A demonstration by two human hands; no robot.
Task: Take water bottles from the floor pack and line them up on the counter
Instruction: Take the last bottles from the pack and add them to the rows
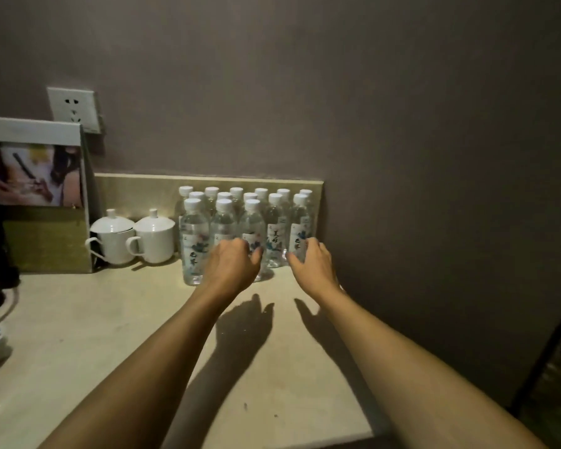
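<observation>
Several clear water bottles [193, 241] with white caps and blue-printed labels stand in rows at the back right of the pale counter [94, 335], against the low backsplash. My left hand [232, 265] wraps around a front-row bottle [252, 222], its lower half hidden by my fingers. My right hand [311, 262] is curled around the rightmost bottle [300, 228] of the second row, beside the wall. The floor pack is out of view.
Two white lidded cups [133, 236] stand left of the bottles. A framed picture stand [33, 196] leans at the back left under a wall socket [73, 108]. The side wall [450, 222] bounds the counter on the right. A dark object sits at the left edge.
</observation>
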